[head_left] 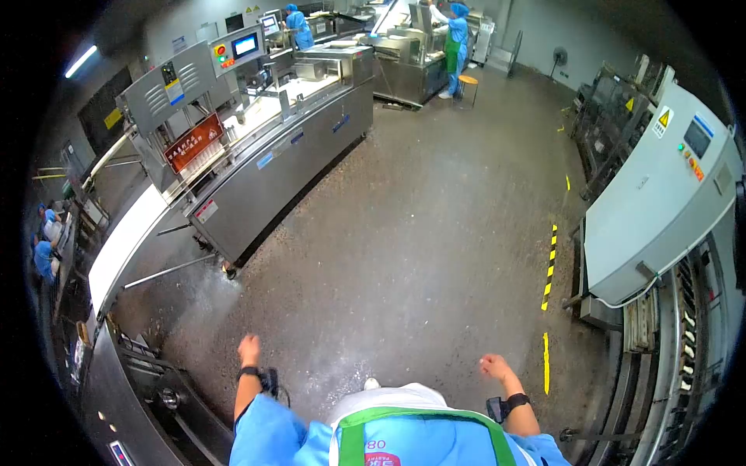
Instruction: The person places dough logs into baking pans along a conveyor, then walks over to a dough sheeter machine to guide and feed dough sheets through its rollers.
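Listener: What lies at the far left?

Describer: People in blue caps and clothing (pixel 43 258), small in the distance. Next, a smooth white conveyor belt (pixel 128 237) leads up to a long, box-shaped stainless-steel machine (pixel 287 167) bearing a red rectangular sign (pixel 194 143).

Listener: And the left hand?

Describer: The wearer's left hand (pixel 249 349) hangs over the wet grey floor (pixel 404 256), nearest the machine and belt but apart from both. Its fingers look bent; I cannot tell how tightly. A black band (pixel 249 372) circles the wrist.

Listener: Then?

Describer: At the bottom middle, a white apron with green edging (pixel 388 398) covers the wearer's front. Farther back, a person in blue with a green apron (pixel 457 45) stands at a metal machine.

Listener: The right hand?

Describer: The right hand (pixel 493 365) has fingers loosely curled; whether they close fully I cannot tell. It is near a plain yellow floor strip (pixel 546 363), left of a tall pale-grey metal cabinet (pixel 653 194).
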